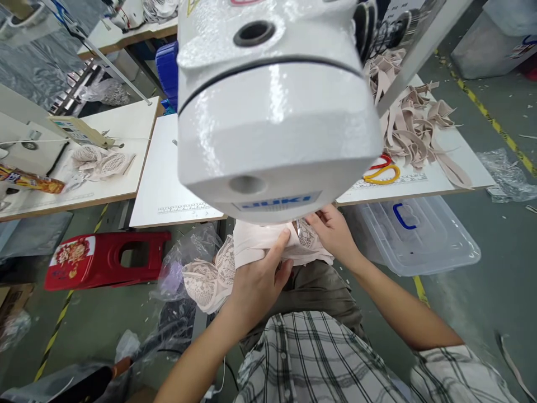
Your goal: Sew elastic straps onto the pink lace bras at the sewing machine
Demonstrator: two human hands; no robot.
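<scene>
A pale pink lace bra (250, 240) lies over my lap, its front edge under the white sewing machine head (277, 129). My left hand (258, 282) grips the bra from the near side, index finger stretched along the fabric and thumb beside it. On the right, my right hand (335, 235) pinches the bra's edge close to the machine, with its fingertips partly hidden by the head. A small metal piece (298, 227) shows between the hands. More lace cups (210, 277) hang to the left of my left hand. The needle area is hidden behind the machine head.
Red and yellow-handled scissors (382, 174) and a heap of beige fabric strips (413, 126) lie on the table's right. A lidded clear plastic box (423, 238) stands below. At left are a red stool (109, 260) and another table holding lace pieces (103, 161).
</scene>
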